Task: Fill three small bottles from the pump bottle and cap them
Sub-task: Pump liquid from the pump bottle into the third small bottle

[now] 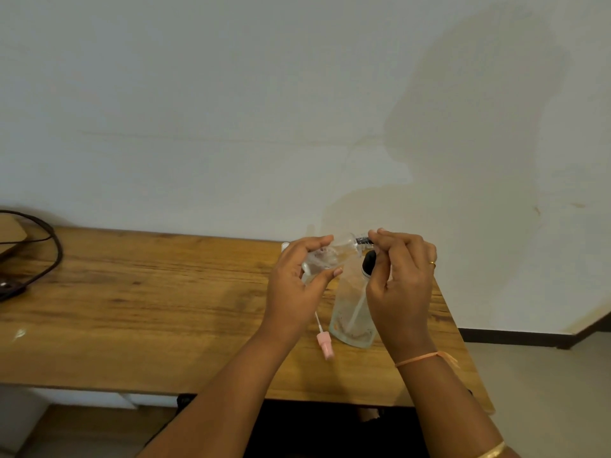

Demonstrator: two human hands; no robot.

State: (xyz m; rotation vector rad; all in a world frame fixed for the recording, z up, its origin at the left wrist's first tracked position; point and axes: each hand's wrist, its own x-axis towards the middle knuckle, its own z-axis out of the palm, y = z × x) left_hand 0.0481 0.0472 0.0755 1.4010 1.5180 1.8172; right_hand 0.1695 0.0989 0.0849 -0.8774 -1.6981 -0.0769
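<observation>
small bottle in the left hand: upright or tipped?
Tipped. The small clear bottle lies nearly sideways in the left hand, neck pointing right toward the right hand, whose fingertips pinch a black cap at its mouth.

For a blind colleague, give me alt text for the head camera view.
Left hand holds a small clear bottle tilted sideways while the right hand works its black cap, above a clear pump bottle and a pink spray cap lying on a wooden table.

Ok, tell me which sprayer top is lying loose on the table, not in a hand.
The pink sprayer cap, lying flat on the wooden table with its dip tube attached, left of the pump bottle. The black cap is at the right hand fingertips, against the small bottle held in the left hand.
</observation>
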